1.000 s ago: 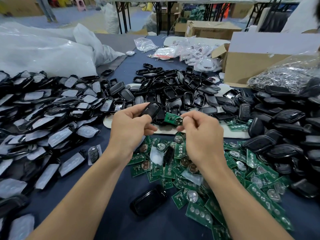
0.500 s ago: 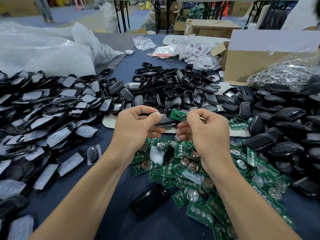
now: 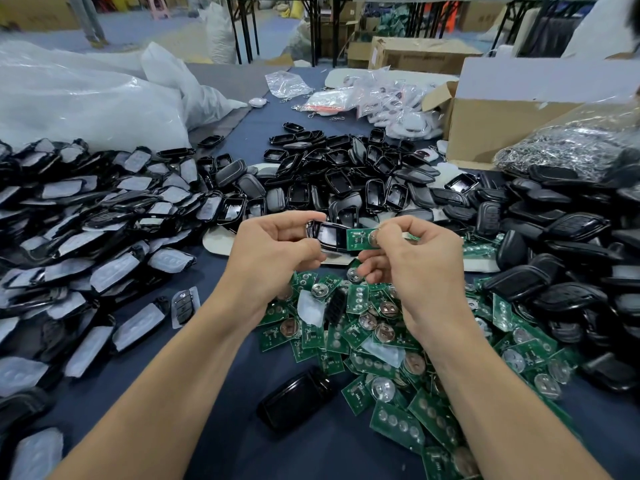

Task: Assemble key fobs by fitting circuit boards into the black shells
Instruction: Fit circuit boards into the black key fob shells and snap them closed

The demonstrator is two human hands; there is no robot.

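Pinching a green circuit board (image 3: pixel 358 239) by its right end, the right hand (image 3: pixel 415 261) holds it against the right end of a black shell (image 3: pixel 327 235). The left hand (image 3: pixel 273 251) grips that shell with curled fingers. Board and shell touch, raised between the two hands. Directly below lies a loose pile of circuit boards (image 3: pixel 381 344), with a lone black case (image 3: pixel 294 400) at its near left edge. Open shells (image 3: pixel 346 174) are heaped on the far side, film-covered fobs (image 3: pixel 86 220) on the left, and closed black cases (image 3: pixel 554 271) on the right. The surface (image 3: pixel 322 455) is dark blue. At its far end sit a cardboard box (image 3: pixel 502 126) and clear plastic bags (image 3: pixel 86 98), with table legs (image 3: pixel 242 29) beyond.
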